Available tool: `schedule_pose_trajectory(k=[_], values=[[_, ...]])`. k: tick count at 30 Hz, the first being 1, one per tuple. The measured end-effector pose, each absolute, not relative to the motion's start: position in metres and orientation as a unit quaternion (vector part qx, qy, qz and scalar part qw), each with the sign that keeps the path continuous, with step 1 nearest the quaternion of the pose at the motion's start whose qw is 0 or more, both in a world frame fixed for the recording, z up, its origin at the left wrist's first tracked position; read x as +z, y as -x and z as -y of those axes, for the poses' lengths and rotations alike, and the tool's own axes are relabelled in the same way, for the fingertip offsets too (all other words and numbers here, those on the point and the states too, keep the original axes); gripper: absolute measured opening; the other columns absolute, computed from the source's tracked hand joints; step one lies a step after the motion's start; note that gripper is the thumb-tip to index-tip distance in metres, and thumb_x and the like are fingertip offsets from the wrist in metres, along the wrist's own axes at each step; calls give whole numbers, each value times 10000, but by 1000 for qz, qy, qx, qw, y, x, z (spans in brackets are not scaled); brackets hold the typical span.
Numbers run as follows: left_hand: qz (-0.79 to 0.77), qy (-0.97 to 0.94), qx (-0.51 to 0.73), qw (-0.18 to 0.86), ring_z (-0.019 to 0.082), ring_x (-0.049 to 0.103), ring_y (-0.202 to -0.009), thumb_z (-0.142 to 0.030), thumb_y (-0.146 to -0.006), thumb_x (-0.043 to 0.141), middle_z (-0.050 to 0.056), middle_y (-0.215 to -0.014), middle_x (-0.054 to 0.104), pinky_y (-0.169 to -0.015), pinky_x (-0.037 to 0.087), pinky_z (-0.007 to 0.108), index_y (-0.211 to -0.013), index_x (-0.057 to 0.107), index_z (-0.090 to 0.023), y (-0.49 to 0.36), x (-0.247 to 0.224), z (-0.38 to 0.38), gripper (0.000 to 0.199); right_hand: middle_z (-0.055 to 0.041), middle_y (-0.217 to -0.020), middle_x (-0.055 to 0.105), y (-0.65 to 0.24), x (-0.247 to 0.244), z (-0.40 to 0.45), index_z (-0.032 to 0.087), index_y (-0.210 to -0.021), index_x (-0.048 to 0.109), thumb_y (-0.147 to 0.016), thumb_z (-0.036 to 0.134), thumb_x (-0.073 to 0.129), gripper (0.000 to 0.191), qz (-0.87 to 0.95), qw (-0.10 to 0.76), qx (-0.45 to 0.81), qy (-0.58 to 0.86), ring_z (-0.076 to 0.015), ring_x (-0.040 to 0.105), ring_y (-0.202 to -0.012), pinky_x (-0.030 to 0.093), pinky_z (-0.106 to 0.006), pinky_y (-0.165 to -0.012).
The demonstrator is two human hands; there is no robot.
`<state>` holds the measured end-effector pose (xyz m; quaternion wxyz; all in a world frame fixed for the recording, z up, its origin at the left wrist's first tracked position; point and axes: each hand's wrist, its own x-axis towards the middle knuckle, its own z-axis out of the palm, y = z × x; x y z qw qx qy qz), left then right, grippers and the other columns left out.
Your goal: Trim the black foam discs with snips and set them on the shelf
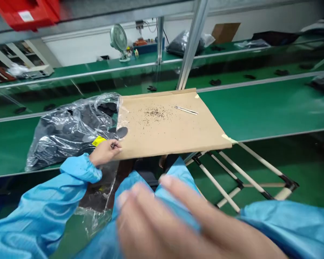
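At the near left corner of the cardboard sheet [172,135], the left hand [104,151] has its grip curled, on what I cannot tell, beside a bag [62,135] of dark discs and one loose disc [122,132], while the blurred right hand [189,228], fingers apart, hangs near the camera.

The bulging bag [62,138] is clear, crinkled plastic, its folds throwing glossy highlights. The dark disc [122,132] by its mouth looks matt and smooth. The brown sheet [172,135] appears to be paper or cardboard, flat and dull, with matt, papery-looking tape [228,139] at a corner. The tweezers [186,110] look like shiny metal. The green tabletop [267,108] is smooth with a faint sheen; the blue sleeve [43,208] is slick, creased, glossy fabric.
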<state>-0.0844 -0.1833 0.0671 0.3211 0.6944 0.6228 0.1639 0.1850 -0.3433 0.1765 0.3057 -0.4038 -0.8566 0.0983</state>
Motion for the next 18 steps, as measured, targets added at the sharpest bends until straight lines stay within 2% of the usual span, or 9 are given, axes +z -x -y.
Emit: schedule_pose_trajectory(k=[4, 7, 10, 11, 13, 16, 18], values=[[-512, -626, 360, 465, 134, 512, -637, -496, -737, 591, 5, -683, 554, -628, 445, 272, -792, 560, -179, 29, 106, 207, 324, -148, -1324, 520, -162, 151, 289, 151, -1354, 392, -818, 208, 531, 557, 841, 293, 156, 426, -290, 494, -1226, 442, -484, -1026], [-473, -507, 495, 524, 129, 527, -633, -515, -747, 593, -1, -700, 549, -629, 459, 272, -855, 536, -208, -10, 111, 206, 330, -162, -1444, 358, -146, 115, 244, 135, -1442, 203, -711, 103, 513, 794, 804, 326, 284, 407, -276, 347, -1342, 342, -481, -1099], [-458, -422, 575, 531, 131, 528, -635, -533, -780, 559, -2, -674, 520, -625, 461, 273, -886, 516, -224, -31, 102, 189, 330, -130, -1479, 305, -138, 89, 205, 201, -1467, 118, -662, 58, 477, 893, 735, 359, 406, 408, -254, 350, -1343, 326, -474, -1100], [-459, -406, 580, 537, 135, 533, -641, -544, -787, 548, 3, -686, 523, -624, 461, 277, -923, 504, -231, -34, 98, 183, 344, -126, -1458, 346, -137, 84, 194, 211, -1461, 147, -670, 70, 484, 871, 715, 357, 443, 405, -253, 392, -1316, 356, -466, -1078], [-456, -408, 564, 555, 146, 559, -701, -557, -779, 564, 33, -802, 558, -649, 468, 290, -1020, 468, -242, -36, 94, 173, 408, -123, -1343, 492, -138, 79, 174, 196, -1392, 328, -729, 135, 501, 688, 684, 348, 498, 403, -256, 498, -1218, 430, -446, -1009], [-434, -490, 513, 555, 199, 566, -976, -528, -733, 648, 128, -1141, 526, -810, 471, 329, -1200, 394, -225, -30, 94, 152, 612, -101, -1072, 657, -149, 73, 145, 174, -1103, 603, -827, 290, 479, 324, 655, 341, 513, 438, -259, 609, -1019, 506, -411, -894], [-450, -555, 477, 511, 235, 501, -1130, -508, -736, 656, 166, -1260, 471, -925, 427, 364, -1261, 376, -190, -15, 98, 122, 675, -66, -916, 688, -167, 65, 123, 195, -990, 650, -837, 375, 483, 289, 644, 336, 479, 492, -254, 639, -900, 540, -375, -801]])
